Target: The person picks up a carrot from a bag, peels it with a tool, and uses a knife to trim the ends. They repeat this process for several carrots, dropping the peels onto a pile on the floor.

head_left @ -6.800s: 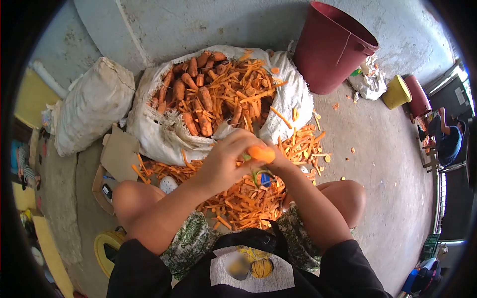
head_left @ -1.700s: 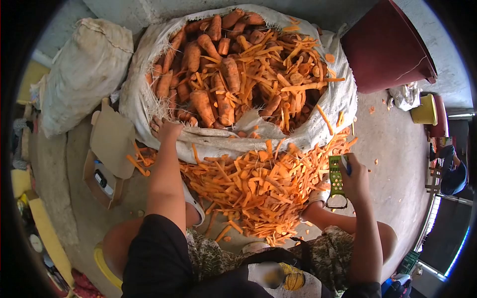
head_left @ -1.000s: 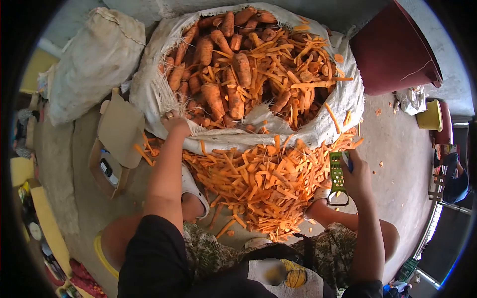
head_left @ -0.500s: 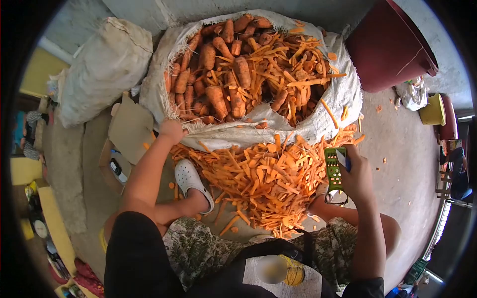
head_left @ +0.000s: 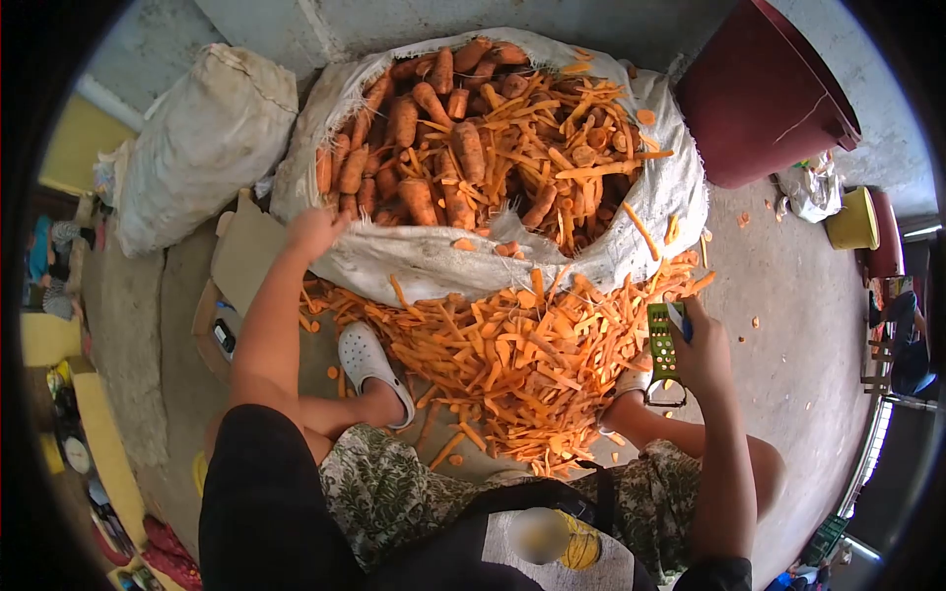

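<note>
My left hand point(head_left: 317, 233) is closed on the near left rim of a large white woven sack point(head_left: 404, 258). Inside the sack lie whole carrots point(head_left: 419, 202) on the left, with orange strips and cut pieces point(head_left: 581, 143) on the right. In my right hand point(head_left: 704, 350) is a green hand grater point(head_left: 662, 340) with rows of holes and a loop at its lower end. A small blue and silver piece shows beside my fingers, partly hidden. The grater stands over the right side of a heap of carrot strips point(head_left: 522, 364) in front of the sack.
The strips lie between my feet, in white clogs point(head_left: 365, 357). To the left are a full white sack point(head_left: 212, 143) and an open cardboard box point(head_left: 246, 246). On the right stand a dark red tub point(head_left: 764, 94), a plastic bag point(head_left: 813, 189) and a yellow bucket point(head_left: 852, 219).
My left hand has moved up and left with the sack's rim, uncovering strips below it. My right hand keeps the grater in nearly the same place, and the view has shifted slightly.
</note>
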A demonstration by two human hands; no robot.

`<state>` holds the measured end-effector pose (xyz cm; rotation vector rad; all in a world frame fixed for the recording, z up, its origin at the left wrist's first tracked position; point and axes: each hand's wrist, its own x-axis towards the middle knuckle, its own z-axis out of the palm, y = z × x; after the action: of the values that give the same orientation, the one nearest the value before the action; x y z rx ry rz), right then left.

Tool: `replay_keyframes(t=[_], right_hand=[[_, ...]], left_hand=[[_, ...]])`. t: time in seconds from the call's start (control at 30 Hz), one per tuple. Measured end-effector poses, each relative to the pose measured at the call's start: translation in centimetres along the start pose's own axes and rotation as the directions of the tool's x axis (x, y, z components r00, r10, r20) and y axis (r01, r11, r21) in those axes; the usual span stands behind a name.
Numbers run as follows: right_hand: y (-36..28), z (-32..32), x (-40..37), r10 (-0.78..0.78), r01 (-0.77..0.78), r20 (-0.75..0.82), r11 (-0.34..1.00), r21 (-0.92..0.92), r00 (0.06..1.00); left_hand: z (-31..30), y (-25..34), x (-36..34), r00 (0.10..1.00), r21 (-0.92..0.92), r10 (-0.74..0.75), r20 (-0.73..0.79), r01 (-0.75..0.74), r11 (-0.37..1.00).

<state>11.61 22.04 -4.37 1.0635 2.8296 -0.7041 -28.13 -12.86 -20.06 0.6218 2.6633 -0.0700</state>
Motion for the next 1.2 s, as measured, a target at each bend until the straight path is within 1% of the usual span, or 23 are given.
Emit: replay_keyframes(t=[0.13,0.2,0.23,0.3,0.33,0.37,0.4,0.43,0.5,0.53,0.6,0.7,0.73,0.8,0.87,0.9,0.93,0.97,1.0,1.07,1.1,1.17,1.2], right_hand=[[-0.1,-0.5,-0.3,-0.002,0.002,0.007,1.0,0.0,1.0],[-0.4,-0.7,-0.3,-0.017,0.017,0.009,1.0,-0.01,1.0],[-0.4,-0.7,-0.3,-0.017,0.017,0.005,1.0,-0.008,1.0],[-0.3,-0.7,-0.5,-0.023,0.023,0.01,0.999,-0.024,1.0],[-0.3,-0.6,-0.5,-0.023,0.023,0.009,0.999,-0.025,1.0],[-0.1,-0.5,-0.5,-0.012,0.012,0.018,1.0,-0.021,1.0],[0.0,-0.5,-0.4,-0.001,0.002,0.025,1.0,-0.019,1.0],[0.1,-0.4,-0.4,-0.001,0.002,0.024,1.0,-0.022,1.0],[0.3,-0.4,-0.4,0.007,-0.005,0.033,0.999,-0.042,0.999],[0.3,-0.4,-0.3,0.009,-0.007,0.029,0.999,-0.045,1.0],[0.3,-0.3,-0.3,0.027,-0.026,0.027,0.999,-0.025,0.999],[0.3,-0.2,-0.1,0.034,-0.032,0.026,0.996,-0.084,0.999],[0.3,-0.3,0.0,0.031,-0.029,0.02,0.996,-0.086,0.999],[0.3,-0.3,0.2,0.063,-0.06,0.034,0.993,-0.098,0.997],[0.5,-0.2,0.3,0.041,-0.04,0.007,0.996,-0.075,0.999],[0.6,-0.2,0.4,0.028,-0.027,0.008,0.997,-0.065,1.0],[0.6,-0.2,0.3,0.016,-0.015,0.01,0.998,-0.053,1.0],[0.6,-0.2,0.3,-0.005,0.005,0.003,0.998,-0.058,1.0],[0.7,-0.1,0.3,-0.003,0.003,0.003,0.998,-0.057,1.0],[1.0,0.1,0.2,-0.03,0.03,0.004,0.998,-0.058,1.0],[1.0,0.1,0.2,-0.031,0.031,0.002,0.998,-0.057,1.0],[1.1,0.1,0.2,-0.006,0.007,0.019,0.998,-0.066,1.0],[1.2,0.0,0.2,-0.008,0.009,0.017,0.998,-0.068,1.0]], left_hand=[[-3.2,1.9,-0.5,0.986,0.095,0.086,-0.146,-0.073,0.993],[-1.5,0.0,0.6,0.943,-0.199,0.107,-0.316,-0.176,0.964],[-1.2,-0.3,1.1,0.941,-0.196,0.109,-0.319,-0.179,0.964],[-0.7,-0.4,2.0,0.98,-0.094,0.0,-0.2,-0.019,0.995],[-0.6,-0.1,2.3,0.98,-0.095,0.0,-0.201,-0.02,0.995],[-0.3,0.2,2.6,0.968,-0.124,-0.149,-0.201,0.126,0.984],[-0.1,0.5,2.9,0.935,-0.154,-0.295,-0.197,0.268,0.951],[0.3,0.7,2.9,0.935,-0.157,-0.295,-0.197,0.267,0.951],[-0.1,1.9,2.0,0.816,-0.257,-0.477,-0.328,0.409,0.876],[0.1,1.3,2.7,0.817,-0.261,-0.475,-0.327,0.405,0.876],[0.9,-2.1,5.2,0.853,-0.416,-0.512,0.103,0.505,0.757],[6.6,-7.5,10.4,0.875,-0.384,-0.453,0.17,0.483,0.787],[8.3,-7.6,11.6,0.876,-0.389,-0.452,0.167,0.48,0.786],[10.6,-7.4,13.2,0.809,-0.42,-0.584,0.062,0.552,0.72],[9.2,-5.8,11.7,0.808,-0.501,-0.589,0.033,0.523,0.69],[8.1,-4.6,10.7,0.704,-0.746,-0.705,0.088,0.516,0.422],[6.8,-3.5,9.5,0.595,-0.898,-0.781,0.19,0.427,0.107],[3.7,-0.3,6.6,0.592,-0.968,-0.782,0.196,0.242,-0.059],[4.0,-0.6,7.2,0.593,-0.968,-0.781,0.195,0.243,-0.057],[4.4,-1.2,8.5,0.506,-0.972,-0.833,0.224,0.056,-0.228],[4.3,-1.3,8.7,0.506,-0.972,-0.833,0.223,0.054,-0.228],[3.4,-0.7,8.2,0.505,-0.923,-0.814,0.288,-0.079,-0.376],[4.7,-2.0,9.2,0.505,-0.922,-0.813,0.289,-0.081,-0.378]])
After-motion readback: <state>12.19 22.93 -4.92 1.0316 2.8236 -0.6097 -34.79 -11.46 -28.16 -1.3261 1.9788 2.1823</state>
